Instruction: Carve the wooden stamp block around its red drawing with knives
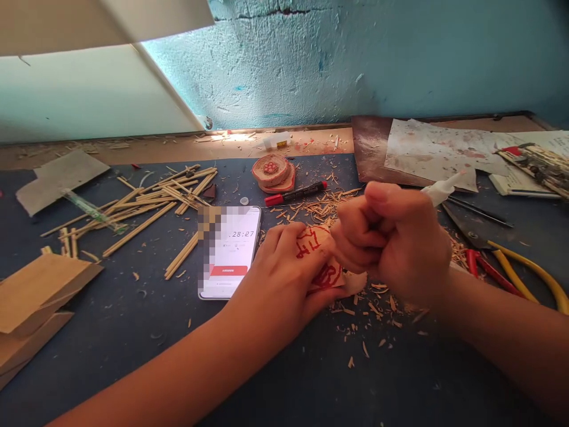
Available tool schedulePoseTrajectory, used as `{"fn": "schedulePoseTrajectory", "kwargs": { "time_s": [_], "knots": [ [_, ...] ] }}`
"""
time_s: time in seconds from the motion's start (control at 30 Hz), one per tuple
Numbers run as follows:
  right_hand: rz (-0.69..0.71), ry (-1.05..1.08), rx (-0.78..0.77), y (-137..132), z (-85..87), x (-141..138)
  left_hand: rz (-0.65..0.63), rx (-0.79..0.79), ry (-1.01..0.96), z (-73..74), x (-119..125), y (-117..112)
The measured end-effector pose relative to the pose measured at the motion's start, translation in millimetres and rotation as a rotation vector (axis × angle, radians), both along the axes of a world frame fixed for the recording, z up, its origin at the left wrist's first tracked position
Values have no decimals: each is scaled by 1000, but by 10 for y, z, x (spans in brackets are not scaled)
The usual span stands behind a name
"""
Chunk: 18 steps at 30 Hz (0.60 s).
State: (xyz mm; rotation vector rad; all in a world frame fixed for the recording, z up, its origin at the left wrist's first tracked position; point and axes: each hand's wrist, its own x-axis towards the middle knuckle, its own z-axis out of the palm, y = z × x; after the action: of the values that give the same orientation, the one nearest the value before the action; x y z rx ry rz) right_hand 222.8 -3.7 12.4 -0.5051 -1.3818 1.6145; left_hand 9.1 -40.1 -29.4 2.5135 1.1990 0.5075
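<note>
My left hand [284, 270] is closed around a pale wooden piece [320, 237] marked with red lines, pressing it down near the dark table top. Right beside it, my right hand [393, 237] makes a fist, thumb uppermost, against the near side of the wood. A slim tool wrapped in white [442, 188] sticks out behind that fist toward the upper right. The tool's other end is hidden by my fingers, so I cannot tell whether it touches the wood. Wood shavings [377, 305] lie scattered around and below both hands.
A lit phone [233, 252] lies left of my hands. Beyond are a red marker [296, 194] and stacked round carved pieces [271, 172]. Thin sticks [146, 201] and wooden blocks [40, 290] sit left; yellow-and-red-handled pliers [511, 261] and stained paper [431, 151] sit right.
</note>
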Motion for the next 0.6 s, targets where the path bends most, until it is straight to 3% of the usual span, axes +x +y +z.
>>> {"fn": "schedulePoseTrajectory", "kwargs": {
  "time_s": [0.1,0.2,0.43,0.6],
  "knots": [
    [-14,-73,156,-158,9,-52,5,-73,31,34,20,13],
    [27,-109,185,-257,31,-85,9,-109,59,78,43,31],
    [-103,-113,103,-192,34,-157,-1,-99,3,76,55,31],
    [-82,-55,-4,-46,2,-140,18,-101,14,123,72,5]
  ]
}}
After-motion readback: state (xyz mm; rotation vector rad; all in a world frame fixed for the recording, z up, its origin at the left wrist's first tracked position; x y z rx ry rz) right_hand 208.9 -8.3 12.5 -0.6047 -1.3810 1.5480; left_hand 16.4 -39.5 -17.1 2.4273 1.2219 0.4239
